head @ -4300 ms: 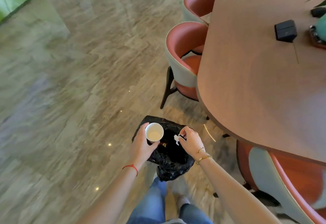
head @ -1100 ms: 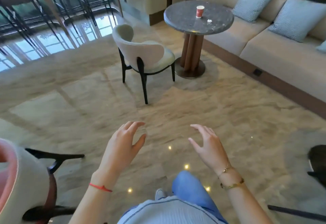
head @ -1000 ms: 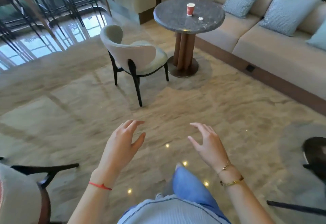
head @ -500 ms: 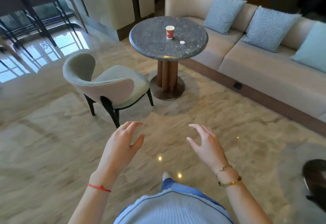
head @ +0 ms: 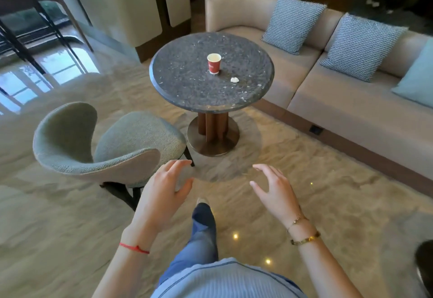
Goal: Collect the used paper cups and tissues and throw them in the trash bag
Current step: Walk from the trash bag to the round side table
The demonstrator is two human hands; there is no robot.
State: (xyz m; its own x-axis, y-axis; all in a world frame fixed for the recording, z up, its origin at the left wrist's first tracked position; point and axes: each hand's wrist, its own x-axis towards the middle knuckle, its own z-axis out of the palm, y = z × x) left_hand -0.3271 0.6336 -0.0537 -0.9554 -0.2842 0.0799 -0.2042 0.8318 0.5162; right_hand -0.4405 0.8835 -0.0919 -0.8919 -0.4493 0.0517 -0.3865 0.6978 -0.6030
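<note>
Cup: red paper cup upright on round dark stone tabletop, ahead of both hands, well apart.
Tissue: crumpled white tissue right of cup.
Hands: left hand, right hand loosely spread, holding nothing; right likely nearer the tissue.

A round table with a dark speckled stone top is standing on a ribbed wooden column and a round metal foot. A red paper cup is sitting upright on the top, a little toward 12 o'clock from the centre, its pale inside showing. A small crumpled white tissue is lying near the cup, at about 4 o'clock from it, apart from it and closer to the table's 3 o'clock edge. The rest of the top is showing only pale flecks in the stone. The table's foot is resting on a glossy beige marble floor.
</note>
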